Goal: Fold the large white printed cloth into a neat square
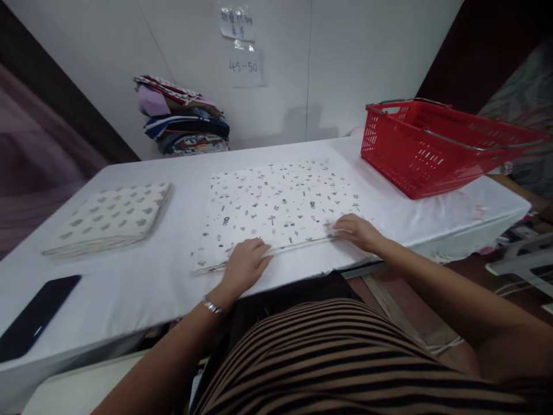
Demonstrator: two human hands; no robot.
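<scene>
A white cloth with small dark prints lies flat and folded in the middle of the white table. My left hand rests palm down on its near left edge, fingers together on the fabric. My right hand sits at the near right corner, its fingertips pinching the cloth's edge. A silver bracelet circles my left wrist.
A folded cloth with grey spots lies at the left. A black phone sits at the near left edge. A red plastic basket stands at the right. A stack of folded fabrics leans against the back wall.
</scene>
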